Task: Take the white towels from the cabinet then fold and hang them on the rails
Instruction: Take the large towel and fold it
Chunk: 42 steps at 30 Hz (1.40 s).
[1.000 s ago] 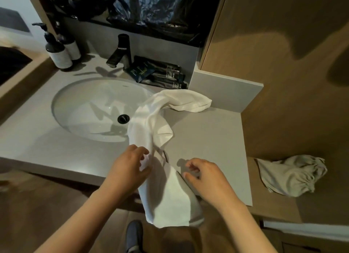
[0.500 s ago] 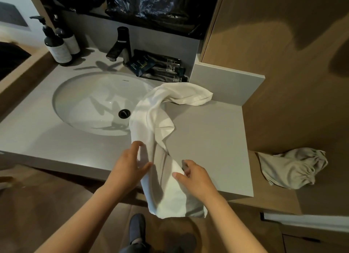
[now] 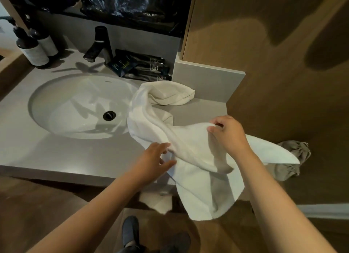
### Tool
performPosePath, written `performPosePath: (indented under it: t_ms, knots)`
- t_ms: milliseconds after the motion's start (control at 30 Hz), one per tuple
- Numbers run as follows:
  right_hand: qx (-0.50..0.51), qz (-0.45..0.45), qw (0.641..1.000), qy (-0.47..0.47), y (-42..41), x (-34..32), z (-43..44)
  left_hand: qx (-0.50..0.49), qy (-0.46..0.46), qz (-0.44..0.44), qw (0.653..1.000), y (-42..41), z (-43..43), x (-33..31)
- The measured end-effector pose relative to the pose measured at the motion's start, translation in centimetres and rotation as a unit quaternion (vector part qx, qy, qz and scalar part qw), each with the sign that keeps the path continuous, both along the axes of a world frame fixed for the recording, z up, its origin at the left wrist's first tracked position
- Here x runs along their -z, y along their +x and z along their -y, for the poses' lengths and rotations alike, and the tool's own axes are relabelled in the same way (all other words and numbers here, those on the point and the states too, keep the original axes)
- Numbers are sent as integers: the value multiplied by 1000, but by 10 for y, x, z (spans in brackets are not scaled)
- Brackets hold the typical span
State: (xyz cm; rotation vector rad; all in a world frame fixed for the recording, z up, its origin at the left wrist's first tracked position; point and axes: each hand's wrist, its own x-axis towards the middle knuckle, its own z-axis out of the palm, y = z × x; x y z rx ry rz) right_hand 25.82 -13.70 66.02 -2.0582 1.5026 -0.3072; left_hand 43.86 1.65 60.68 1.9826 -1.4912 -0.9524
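Right now your right hand (image 3: 229,134) pinches an edge of the white towel (image 3: 188,145) between thumb and fingertips and holds it raised above the right part of the worktop (image 3: 75,158). That grip is narrow and closed on the cloth. Your left hand (image 3: 153,158) meets the towel lower down, near the worktop's front edge, with fairly straight fingers on top of a fold and the thumb beneath it. Whether that grip clamps or only touches cannot be told from this view.

The towel's far end lies bunched on the worktop just right of the sink (image 3: 66,101), close to the dark packets (image 3: 143,67). Its middle runs toward you, and its near part hangs over the front edge. One corner juts out to the right past your right forearm, in front of a crumpled grey cloth (image 3: 294,158). A black tap (image 3: 100,43) stands behind the sink, with two pump bottles (image 3: 35,50) at the far left. A dark shoe (image 3: 130,232) shows on the floor below.
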Motion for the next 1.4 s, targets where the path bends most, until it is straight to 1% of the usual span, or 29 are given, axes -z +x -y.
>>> performPosePath:
  t_ms: [100, 167, 267, 333, 433, 533, 600, 700, 767, 867, 933, 1033, 1067, 1133, 1200, 1300, 1367, 1400]
  knots:
    - [-1, 16, 1000, 19, -9, -2, -6, 23, 19, 32, 999, -8, 14, 5]
    - [-1, 28, 999, 24, -25, 7, -22, 32, 13, 48, 998, -8, 20, 7]
    - [33, 43, 996, 72, -55, 29, -50, 37, -4, 60, 998, -8, 22, 7]
    - [80, 58, 990, 98, -75, 47, -64, 39, -42, 83, 995, -11, 22, 5]
    - [136, 63, 981, 123, -95, 65, -76, 71, -121, 120, 983, -16, 30, -1]
    - [155, 75, 976, 136, -103, 71, -80, 109, -151, 163, 969, -20, 51, -8]
    - [141, 81, 979, 127, -103, 70, -78, 131, -128, 196, 963, -21, 67, -6]
    - [115, 99, 982, 109, -91, 69, -74, 147, -60, 254, 954, -16, 80, 3]
    - [86, 102, 985, 105, -79, 69, -70, 137, -30, 260, 955, -11, 83, 7]
    - [57, 56, 991, 107, -59, 71, -65, 107, -5, 249, 963, -1, 89, 8]
    - [58, 25, 994, 92, -51, 73, -65, 115, 21, 262, 958, 5, 92, 6]
    - [102, 35, 990, 96, -56, 78, -65, 160, 32, 307, 938, 5, 87, 4]
    - [104, 27, 988, 109, -61, 80, -64, 165, 26, 309, 936, 4, 84, 5]
    - [74, -10, 989, 128, -73, 84, -63, 151, 4, 290, 945, 2, 76, 8]
    - [39, -22, 992, 119, -82, 87, -64, 129, -20, 260, 957, 1, 70, 9]
    - [10, 11, 994, 108, -89, 81, -63, 98, -61, 227, 967, 1, 69, 6]
    - [3, 39, 992, 117, -91, 72, -58, 74, -87, 208, 972, 3, 71, 4]
    - [-4, 35, 992, 123, -93, 68, -54, 70, -91, 200, 973, 5, 72, 4]
